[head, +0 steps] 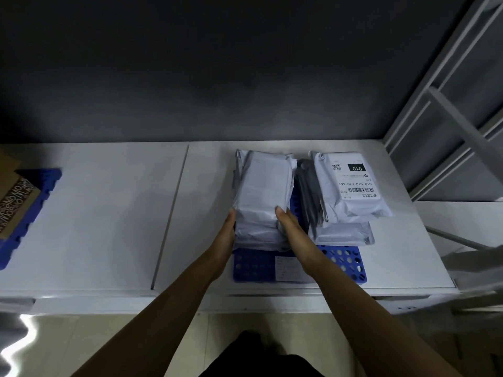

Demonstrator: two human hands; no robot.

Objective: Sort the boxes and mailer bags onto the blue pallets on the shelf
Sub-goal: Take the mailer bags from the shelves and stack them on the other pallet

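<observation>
While both forearms reach in from the near edge, the left hand (227,235) lies flat against the left side of the stack of white mailer bags (262,191), its fingers extended rather than curled as far as the view shows. The right hand (294,232) presses the stack's right side in the same way, fingers straight, their tips at the near right corner of the top bag. The stack is thus squeezed between two flat palms, not gripped. It sits on the left half of the blue pallet (253,265), which rests on the right section of the white shelf (109,213). A paper label (288,268) is fixed to the pallet's bare near part. Just right of the stack, a dark grey mailer bag (309,191) stands on edge, wedged against a labelled white mailer bag (351,183) marked 010 with a barcode. That bag lies on top of another white mailer bag (343,235). Well apart at the far left edge of the shelf, a second blue pallet (35,202) carries a cardboard box (13,205), only partly in view. A grey metal rack frame (449,118) rises at the right.
</observation>
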